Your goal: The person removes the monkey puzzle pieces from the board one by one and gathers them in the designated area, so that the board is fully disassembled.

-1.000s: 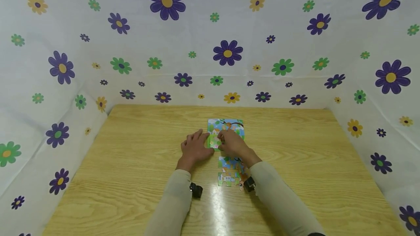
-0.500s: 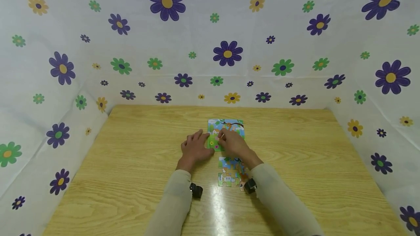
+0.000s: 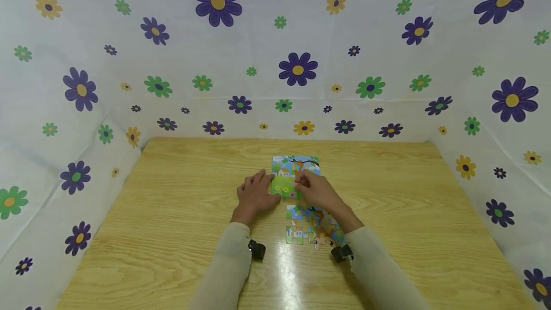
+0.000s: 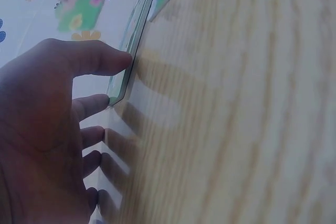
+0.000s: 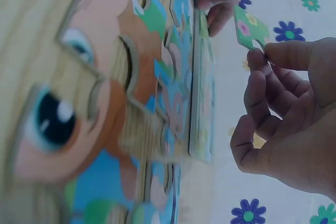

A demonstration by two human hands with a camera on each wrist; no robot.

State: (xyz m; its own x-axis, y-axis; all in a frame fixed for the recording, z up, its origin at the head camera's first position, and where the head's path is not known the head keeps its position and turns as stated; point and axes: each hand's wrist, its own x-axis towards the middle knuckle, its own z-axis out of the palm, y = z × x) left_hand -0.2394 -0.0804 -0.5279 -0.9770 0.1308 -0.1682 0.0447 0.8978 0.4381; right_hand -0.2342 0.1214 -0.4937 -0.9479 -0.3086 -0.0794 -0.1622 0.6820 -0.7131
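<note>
A puzzle board [image 3: 284, 160] with a bright picture of a tree branch and a house lies near the back middle of the table. My left hand [image 3: 257, 194] rests at its left side; in the left wrist view the thumb [image 4: 107, 60] and index finger meet the board's edge, the other fingers spread on the tabletop. Above the board, my right hand [image 3: 319, 190] pinches a green puzzle piece [image 5: 248, 29] with pink and yellow flowers between thumb and fingertips. Its knuckles cover part of the board in the head view.
Several loosely grouped puzzle pieces [image 3: 294, 235] lie in front of the board, some with big cartoon eyes [image 5: 55, 119]. The wooden table [image 3: 181, 190] is bordered by a white flowered cloth [image 3: 172, 61] at the back and both sides.
My right hand has moved a little to the right across the board, with its forearm shifting the same way, uncovering more of the loose pieces. The left hand has kept its place.
</note>
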